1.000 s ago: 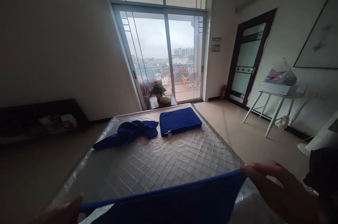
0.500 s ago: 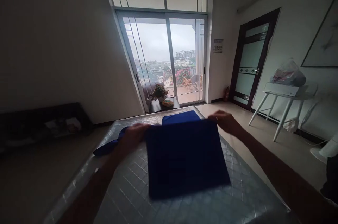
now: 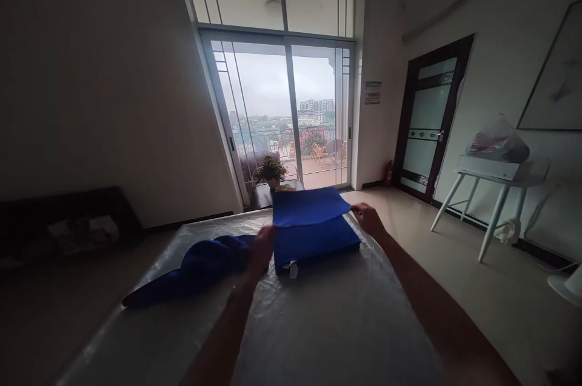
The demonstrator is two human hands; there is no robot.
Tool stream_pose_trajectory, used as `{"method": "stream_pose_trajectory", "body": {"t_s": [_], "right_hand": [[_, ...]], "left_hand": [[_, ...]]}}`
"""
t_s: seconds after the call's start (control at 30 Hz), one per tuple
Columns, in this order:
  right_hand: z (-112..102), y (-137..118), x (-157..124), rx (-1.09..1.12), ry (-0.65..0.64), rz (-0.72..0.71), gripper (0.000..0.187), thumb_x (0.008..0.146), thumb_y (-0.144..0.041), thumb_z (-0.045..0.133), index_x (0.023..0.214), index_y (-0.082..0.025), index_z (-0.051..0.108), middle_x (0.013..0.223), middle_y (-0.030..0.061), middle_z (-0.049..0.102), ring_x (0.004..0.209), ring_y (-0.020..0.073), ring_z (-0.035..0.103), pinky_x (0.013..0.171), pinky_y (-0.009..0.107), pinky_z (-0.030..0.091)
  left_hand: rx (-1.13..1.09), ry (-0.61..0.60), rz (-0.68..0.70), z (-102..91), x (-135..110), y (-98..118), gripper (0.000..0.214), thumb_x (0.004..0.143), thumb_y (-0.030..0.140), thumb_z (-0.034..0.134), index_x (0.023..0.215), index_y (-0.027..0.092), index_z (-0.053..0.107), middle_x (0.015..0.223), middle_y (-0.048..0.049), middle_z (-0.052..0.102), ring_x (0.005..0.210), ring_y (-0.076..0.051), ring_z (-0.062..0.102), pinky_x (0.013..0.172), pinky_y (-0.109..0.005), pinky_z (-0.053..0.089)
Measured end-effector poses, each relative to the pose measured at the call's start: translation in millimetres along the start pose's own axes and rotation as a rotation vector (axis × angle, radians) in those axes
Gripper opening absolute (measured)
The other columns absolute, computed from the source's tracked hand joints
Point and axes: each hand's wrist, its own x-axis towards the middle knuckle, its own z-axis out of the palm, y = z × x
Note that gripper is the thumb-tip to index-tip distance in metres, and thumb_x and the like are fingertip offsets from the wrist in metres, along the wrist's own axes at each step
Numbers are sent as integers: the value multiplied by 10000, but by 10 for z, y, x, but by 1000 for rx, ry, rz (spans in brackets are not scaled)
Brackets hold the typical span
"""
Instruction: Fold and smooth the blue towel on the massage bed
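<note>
Both my arms reach forward over a grey quilted mattress (image 3: pixel 327 325) wrapped in plastic. My left hand (image 3: pixel 260 248) and my right hand (image 3: pixel 369 220) each pinch a near corner of a folded blue cloth (image 3: pixel 307 206), held just above a stack of folded blue cloths (image 3: pixel 313 240) at the far end of the mattress. A white tag hangs from the stack's near left corner. A crumpled blue cloth (image 3: pixel 195 268) lies to the left of the stack, just beside my left hand.
A sliding glass door (image 3: pixel 286 113) to a balcony stands behind the mattress, with a potted plant (image 3: pixel 270 171) on a small dark table before it. A white table (image 3: pixel 495 183) carrying a plastic bag stands at the right wall. A dark door (image 3: pixel 427 119) is beside it.
The blue cloth went from stretched wide close to me, to folded smaller, to held over the far stack. Both arms have stretched forward.
</note>
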Motion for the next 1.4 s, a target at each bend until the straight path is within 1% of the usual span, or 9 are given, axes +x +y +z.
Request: {"method": "stream_pose_trajectory", "body": {"t_s": [0.13, 0.23, 0.43, 0.7, 0.87, 1.03, 1.2, 1.3, 1.4], "right_hand": [[640, 438, -635, -17, -84, 157, 231, 871, -93, 566, 950, -196, 757, 1002, 77, 754, 939, 216, 714, 909, 331, 531], [872, 607, -934, 0, -64, 183, 236, 875, -126, 545, 982, -208, 739, 1074, 79, 740, 1001, 222, 706, 933, 346, 533], [921, 694, -1019, 43, 2, 134, 241, 887, -182, 504, 1016, -219, 704, 1100, 79, 712, 1056, 224, 678, 977, 361, 514], [880, 678, -1036, -54, -29, 152, 216, 889, -210, 496, 1007, -212, 678, 1106, 81, 705, 1013, 226, 672, 939, 348, 512], [947, 733, -1044, -126, -32, 115, 222, 889, -221, 473, 1002, -209, 664, 1077, 99, 700, 995, 240, 670, 895, 348, 517], [1027, 844, -1042, -194, 26, 34, 270, 843, -185, 474, 1043, -194, 655, 1078, 120, 694, 1035, 268, 647, 970, 395, 494], [983, 830, -1042, -291, 77, -5, 286, 846, -178, 486, 1074, -161, 658, 1093, 154, 673, 1047, 285, 612, 994, 429, 468], [942, 774, -1041, -321, 45, -21, 282, 848, -167, 489, 1072, -161, 661, 1086, 149, 672, 1037, 279, 604, 983, 417, 466], [927, 734, -1042, -344, 34, -34, 283, 853, -158, 484, 1070, -149, 666, 1084, 152, 670, 1020, 275, 602, 976, 410, 472]], "left_hand": [[74, -137, 6, 478, -621, -193, 272, 913, 180, 444, 888, 262, 702, 1015, -82, 755, 885, -250, 742, 771, -362, 591], [136, -171, -7, 624, -846, -285, 297, 935, 169, 424, 1042, 238, 692, 1150, -118, 727, 1031, -266, 711, 891, -399, 569], [311, -181, 83, 669, -866, -363, 262, 937, 129, 483, 1121, 205, 654, 1189, -108, 704, 1112, -234, 667, 924, -336, 536], [394, -172, 171, 629, -876, -295, 150, 935, 138, 497, 944, 211, 627, 1002, -68, 706, 979, -228, 663, 876, -341, 507], [368, -289, 92, 537, -802, -266, 174, 925, 152, 500, 1009, 230, 630, 1094, -70, 695, 1060, -219, 632, 950, -335, 464], [436, -268, -92, 207, -669, -558, 284, 899, 175, 514, 1158, 197, 628, 1210, -108, 656, 1146, -254, 583, 989, -376, 428], [460, -363, -367, -147, -644, -921, 482, 836, 519, 658, 1217, 223, 634, 1302, -117, 612, 1230, -310, 526, 1006, -408, 415], [403, -438, -392, -228, -650, -984, 686, 722, 645, 731, 1277, 261, 606, 1363, -108, 577, 1287, -319, 487, 1019, -406, 413], [311, -428, -378, -235, -641, -994, 549, 671, 551, 800, 1140, 287, 696, 1319, -84, 611, 1266, -315, 507, 1015, -411, 426]]}}
